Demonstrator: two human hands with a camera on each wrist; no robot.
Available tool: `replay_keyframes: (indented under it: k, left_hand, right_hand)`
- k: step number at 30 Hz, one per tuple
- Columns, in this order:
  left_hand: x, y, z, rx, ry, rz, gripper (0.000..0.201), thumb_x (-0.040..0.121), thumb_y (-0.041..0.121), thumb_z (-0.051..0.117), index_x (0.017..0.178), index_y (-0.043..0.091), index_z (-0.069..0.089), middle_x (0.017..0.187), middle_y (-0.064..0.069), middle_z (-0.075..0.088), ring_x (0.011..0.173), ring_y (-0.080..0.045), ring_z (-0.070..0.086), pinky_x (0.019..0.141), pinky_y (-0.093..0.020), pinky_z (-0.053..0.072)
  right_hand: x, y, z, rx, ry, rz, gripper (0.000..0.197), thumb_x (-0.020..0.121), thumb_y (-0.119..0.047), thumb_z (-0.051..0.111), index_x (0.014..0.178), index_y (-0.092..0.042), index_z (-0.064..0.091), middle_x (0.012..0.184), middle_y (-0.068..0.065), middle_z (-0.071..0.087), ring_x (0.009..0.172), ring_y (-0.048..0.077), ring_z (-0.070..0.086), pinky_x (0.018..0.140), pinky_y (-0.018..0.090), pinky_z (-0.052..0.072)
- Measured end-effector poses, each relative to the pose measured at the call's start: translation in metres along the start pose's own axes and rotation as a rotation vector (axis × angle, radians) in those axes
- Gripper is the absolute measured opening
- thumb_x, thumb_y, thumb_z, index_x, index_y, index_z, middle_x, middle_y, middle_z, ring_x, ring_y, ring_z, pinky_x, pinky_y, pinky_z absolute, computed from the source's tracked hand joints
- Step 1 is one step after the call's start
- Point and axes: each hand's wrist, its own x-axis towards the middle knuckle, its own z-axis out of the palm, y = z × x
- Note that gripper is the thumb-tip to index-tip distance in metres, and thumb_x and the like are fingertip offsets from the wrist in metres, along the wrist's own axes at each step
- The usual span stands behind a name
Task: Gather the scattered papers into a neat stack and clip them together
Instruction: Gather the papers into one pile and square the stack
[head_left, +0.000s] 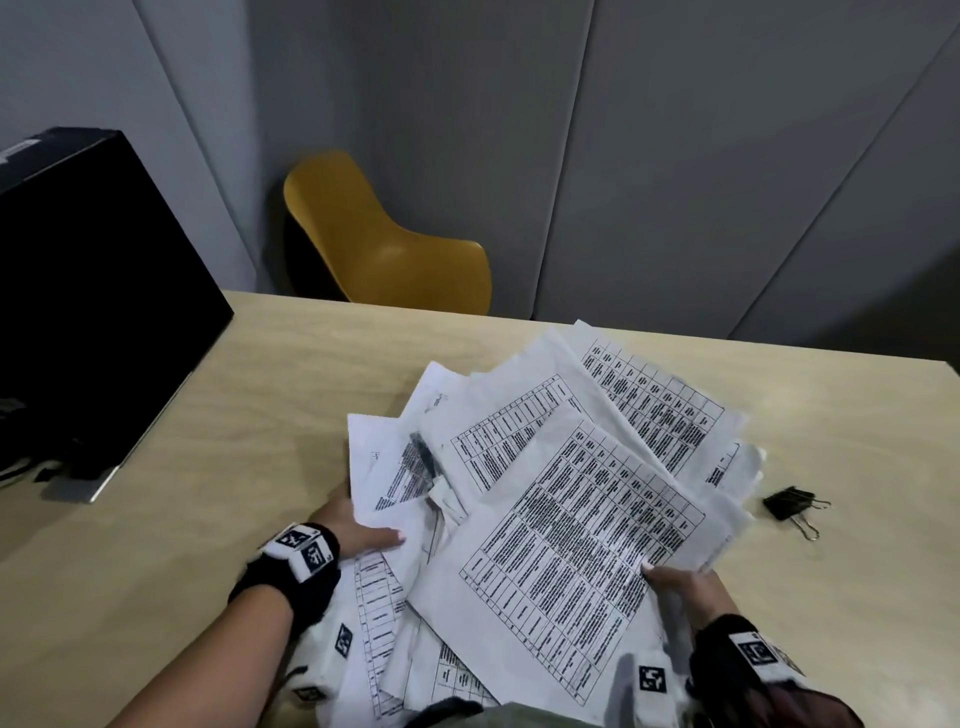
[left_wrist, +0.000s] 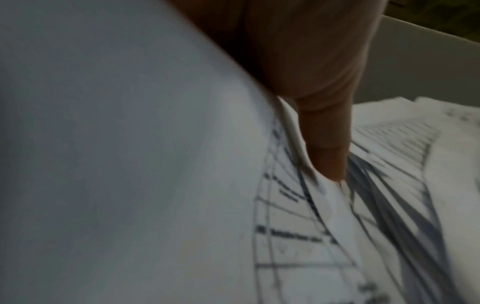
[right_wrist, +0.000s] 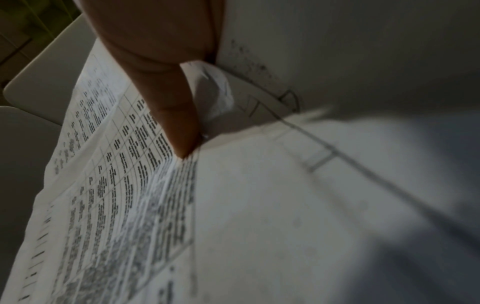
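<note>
A loose, fanned heap of printed papers (head_left: 561, 493) with tables lies on the wooden table (head_left: 234, 389) in front of me. My left hand (head_left: 363, 530) grips the heap's left side, thumb on top and fingers hidden beneath the sheets. My right hand (head_left: 680, 584) grips the right edge, thumb pressed on the top sheet. In the left wrist view a thumb (left_wrist: 327, 144) presses into the papers (left_wrist: 298, 236); the right wrist view shows a thumb (right_wrist: 171, 115) on a printed sheet (right_wrist: 124, 185). A black binder clip (head_left: 789, 505) lies on the table, right of the heap, apart from both hands.
A black monitor (head_left: 88, 312) on a silver stand stands at the table's left. A yellow chair (head_left: 384, 244) sits behind the far edge, before grey wall panels. Bare tabletop shows left of the heap and around the clip.
</note>
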Motion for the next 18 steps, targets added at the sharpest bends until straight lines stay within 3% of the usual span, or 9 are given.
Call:
replay_keyframes:
  k: [2,5,7,9,11,14,16,18]
  left_hand:
    - [-0.005,0.005,0.008,0.142,0.042,-0.007,0.078,0.044,0.055,0.076,0.115,0.026,0.059,0.115,0.003,0.068,0.102,-0.017,0.063,0.089,-0.026,0.048]
    - [-0.009,0.018,0.011,0.317,0.202,0.011,0.082,0.049,0.059,0.072,0.120,0.027,0.046,0.122,0.001,0.061,0.111,-0.024,0.058,0.091,-0.036,0.048]
    - [-0.009,0.027,0.013,0.339,0.238,0.028,0.084,0.053,0.056,0.075,0.122,0.021,0.041,0.124,-0.004,0.058,0.114,-0.027,0.055,0.091,-0.038,0.047]
    - [-0.007,0.033,0.015,0.278,0.199,0.029,0.079,0.055,0.049,0.079,0.118,0.018,0.043,0.122,-0.006,0.060,0.111,-0.027,0.057,0.089,-0.034,0.048]
    - [-0.005,0.032,0.019,0.182,0.161,0.019,0.075,0.052,0.042,0.083,0.116,0.019,0.051,0.119,-0.003,0.064,0.107,-0.023,0.060,0.087,-0.028,0.048]
    - [-0.001,0.024,0.022,0.167,0.092,-0.024,0.075,0.053,0.038,0.085,0.118,0.014,0.055,0.121,-0.004,0.063,0.109,-0.023,0.059,0.088,-0.025,0.046]
    - [-0.001,0.019,0.019,0.131,0.053,-0.071,0.076,0.058,0.040,0.082,0.121,0.008,0.053,0.124,-0.008,0.060,0.112,-0.025,0.057,0.091,-0.027,0.045]
    - [0.000,0.015,0.011,0.088,0.091,-0.094,0.064,0.071,0.036,0.075,0.122,0.005,0.052,0.123,-0.011,0.060,0.111,-0.027,0.058,0.089,-0.027,0.045]
  right_hand:
    - [0.000,0.001,-0.001,-0.010,-0.008,-0.002,0.025,0.081,-0.001,0.062,0.095,0.020,0.059,0.091,0.021,0.061,0.076,0.029,0.053,0.070,0.032,0.036]
    - [-0.003,-0.001,0.000,0.012,-0.013,-0.031,0.038,0.083,0.002,0.059,0.112,0.024,0.050,0.110,0.034,0.058,0.081,0.033,0.056,0.076,0.037,0.039]
    - [-0.001,0.000,-0.001,0.055,-0.037,-0.044,0.040,0.083,0.004,0.058,0.115,0.025,0.047,0.107,0.028,0.058,0.070,0.025,0.051,0.062,0.031,0.035]
    - [0.001,0.000,-0.002,0.043,-0.021,-0.033,0.030,0.082,0.005,0.059,0.105,0.024,0.052,0.083,0.017,0.059,0.063,0.022,0.048,0.054,0.028,0.030]
    - [0.001,0.001,-0.001,0.049,-0.012,-0.013,0.010,0.082,0.004,0.060,0.083,0.013,0.057,0.064,0.012,0.055,0.059,0.021,0.048,0.054,0.027,0.031]
    - [0.006,0.004,-0.002,0.066,0.011,-0.028,0.015,0.080,0.004,0.061,0.068,0.002,0.053,0.042,0.008,0.052,0.054,0.019,0.046,0.053,0.028,0.034]
    - [0.006,0.004,-0.001,0.068,0.015,-0.041,0.016,0.079,0.005,0.061,0.066,0.002,0.054,0.037,0.005,0.054,0.055,0.020,0.048,0.054,0.028,0.035]
    - [0.006,0.003,-0.001,0.071,0.014,-0.050,0.012,0.080,0.005,0.062,0.070,0.005,0.056,0.051,0.012,0.058,0.059,0.023,0.051,0.054,0.029,0.035]
